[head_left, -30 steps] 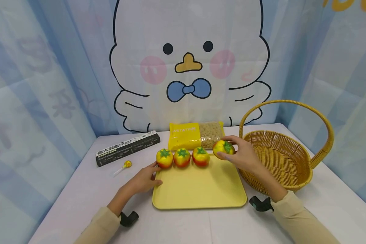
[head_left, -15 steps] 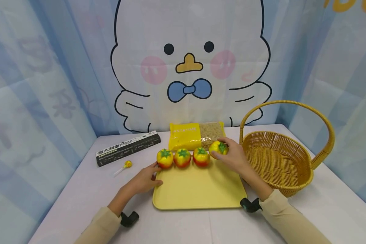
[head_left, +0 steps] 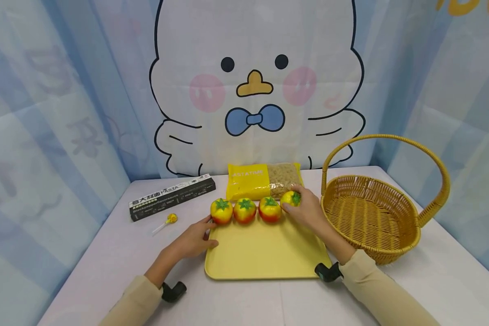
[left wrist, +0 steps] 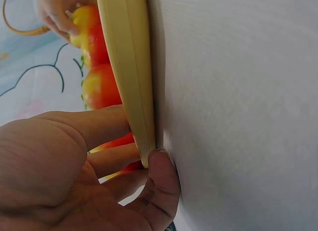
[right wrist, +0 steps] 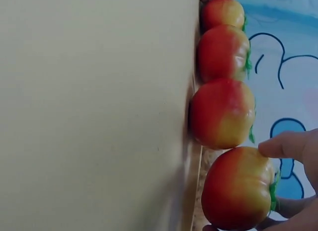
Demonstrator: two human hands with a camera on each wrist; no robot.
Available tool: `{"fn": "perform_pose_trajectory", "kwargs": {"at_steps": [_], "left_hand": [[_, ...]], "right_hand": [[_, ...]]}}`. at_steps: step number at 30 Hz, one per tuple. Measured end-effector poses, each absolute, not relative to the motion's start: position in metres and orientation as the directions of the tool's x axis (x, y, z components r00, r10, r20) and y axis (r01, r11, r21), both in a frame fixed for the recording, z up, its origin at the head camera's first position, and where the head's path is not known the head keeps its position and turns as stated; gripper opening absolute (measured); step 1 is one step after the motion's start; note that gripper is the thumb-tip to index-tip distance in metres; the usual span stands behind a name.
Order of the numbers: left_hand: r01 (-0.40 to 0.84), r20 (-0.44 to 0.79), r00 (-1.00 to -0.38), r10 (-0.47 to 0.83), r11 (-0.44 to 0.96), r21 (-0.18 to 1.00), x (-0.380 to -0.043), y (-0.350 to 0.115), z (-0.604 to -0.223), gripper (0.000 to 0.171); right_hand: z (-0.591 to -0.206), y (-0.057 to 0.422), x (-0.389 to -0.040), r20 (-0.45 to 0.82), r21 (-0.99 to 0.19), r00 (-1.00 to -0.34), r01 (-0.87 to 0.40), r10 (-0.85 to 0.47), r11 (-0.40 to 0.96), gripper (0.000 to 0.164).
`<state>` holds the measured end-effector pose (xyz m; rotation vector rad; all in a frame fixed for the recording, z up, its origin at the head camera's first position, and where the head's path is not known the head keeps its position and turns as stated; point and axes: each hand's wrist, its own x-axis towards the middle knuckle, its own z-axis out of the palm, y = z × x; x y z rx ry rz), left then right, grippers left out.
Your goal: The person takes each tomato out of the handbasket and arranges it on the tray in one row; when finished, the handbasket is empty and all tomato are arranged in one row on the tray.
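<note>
Along the far edge of a yellow tray [head_left: 265,258] sit three red-and-yellow toy tomatoes [head_left: 244,211] with green leafy tops, side by side. My right hand [head_left: 308,212] holds a fourth tomato [right wrist: 238,189] at the right end of this row, fingers round its leafy top. In the right wrist view, that tomato lies close against its neighbour [right wrist: 222,114]. My left hand [head_left: 192,239] grips the tray's left edge near the leftmost tomato [head_left: 221,211]. Seen from the left wrist, its fingers [left wrist: 117,159] bend around the tray rim [left wrist: 130,67], one fingertip low by the tabletop.
Behind the tray lies a yellow pasta bag [head_left: 264,181]. A black-and-white pasta box [head_left: 172,197] and a lollipop [head_left: 170,219] lie at the left. A wicker basket [head_left: 371,222] with a tall handle stands at the right. A printed cloth [head_left: 254,149] hangs behind the table.
My right hand has moved left and slightly down with its tomato, bringing it from near the basket to the row's end. My left hand has stayed on the tray's edge.
</note>
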<state>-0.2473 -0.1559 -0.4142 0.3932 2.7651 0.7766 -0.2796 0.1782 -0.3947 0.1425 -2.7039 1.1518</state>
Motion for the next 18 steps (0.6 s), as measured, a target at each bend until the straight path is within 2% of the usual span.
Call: {"fn": "perform_pose_trajectory", "kwargs": {"at_steps": [18], "left_hand": [[0.177,-0.162,-0.938,0.307,0.825,0.537,-0.2441,-0.1542,-0.4097,0.057]], "right_hand": [[-0.3997,0.1799,-0.2836,0.128,-0.683,-0.991,-0.119,-0.042,0.721,0.066]]}}
